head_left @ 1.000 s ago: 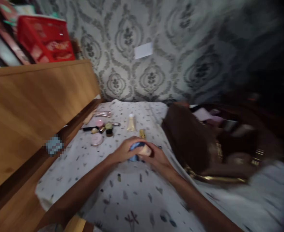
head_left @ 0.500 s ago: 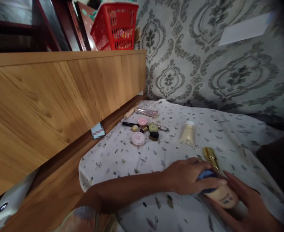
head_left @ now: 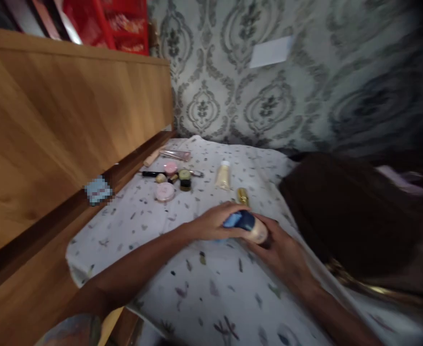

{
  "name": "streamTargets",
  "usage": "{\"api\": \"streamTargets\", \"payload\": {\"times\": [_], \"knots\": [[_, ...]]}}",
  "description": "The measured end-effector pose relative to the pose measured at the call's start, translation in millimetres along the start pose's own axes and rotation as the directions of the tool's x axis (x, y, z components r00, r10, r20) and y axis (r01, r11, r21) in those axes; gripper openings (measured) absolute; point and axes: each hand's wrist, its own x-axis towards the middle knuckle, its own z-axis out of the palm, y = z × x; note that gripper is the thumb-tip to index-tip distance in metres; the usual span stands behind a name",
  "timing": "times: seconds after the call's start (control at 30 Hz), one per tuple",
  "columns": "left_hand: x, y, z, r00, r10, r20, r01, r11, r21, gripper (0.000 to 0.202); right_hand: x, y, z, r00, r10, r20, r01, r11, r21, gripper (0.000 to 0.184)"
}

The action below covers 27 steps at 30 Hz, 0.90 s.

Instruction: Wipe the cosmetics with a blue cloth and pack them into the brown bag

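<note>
A cream bottle with a dark blue upper part [head_left: 258, 231] is tilted between my two hands over the patterned cloth. My right hand [head_left: 281, 247] is closed round its cream end. From the left, my left hand [head_left: 211, 222] closes over a light blue cloth [head_left: 232, 219] pressed against the dark end; motion blur hides its fine detail. Just beyond my fingers lies a gold-coloured cap or small bottle [head_left: 242, 196]. Farther back, a cream squeeze tube [head_left: 223, 176] with a white cap lies on the sheet.
The white printed sheet [head_left: 125, 230] bears a pink round compact [head_left: 164, 191], a pink jar [head_left: 170, 167], a black pencil-like stick [head_left: 154, 174] and a clear pinkish tube [head_left: 175, 154]. A wooden panel [head_left: 70, 105] borders the left; a dark brown item [head_left: 355, 221] lies right.
The view has swung right, so things sit farther left and more of the dark brown item shows. Both hands still hold the bottle and blue cloth, and more of the bottle's dark part is visible.
</note>
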Motion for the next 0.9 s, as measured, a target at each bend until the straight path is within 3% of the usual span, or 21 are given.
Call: {"api": "streamTargets", "payload": {"times": [0.17,0.27,0.43,0.57,0.63,0.9], "knots": [[0,9,10.3,0.972,-0.229,-0.056,0.225,0.972,-0.060,0.043,-5,-1,0,0.998,-0.058,0.026,0.060,0.995,-0.079,0.048],[0,13,11.0,0.955,-0.293,-0.043,0.290,0.955,-0.053,0.045,-7,2,-2,0.995,-0.081,0.058,0.085,0.993,-0.077,0.052],[0,12,5.5,0.968,-0.252,-0.012,0.250,0.966,-0.061,0.050,-7,0,-6,0.998,0.004,0.069,-0.003,1.000,-0.005,0.055],[-2,7,2.3,0.989,-0.133,0.070,0.138,0.988,-0.075,0.074,-5,0,-7,0.998,0.043,0.044,-0.045,0.998,0.053,0.054],[-2,5,2.6,0.991,-0.110,0.081,0.117,0.990,-0.083,0.069,-6,0,-8,0.999,0.029,0.037,-0.031,0.998,0.046,0.053],[1,4,6.2,0.959,-0.285,0.003,0.282,0.947,-0.152,0.045,-8,0,-9,0.991,-0.129,0.032,0.131,0.990,-0.059,0.050]]}}
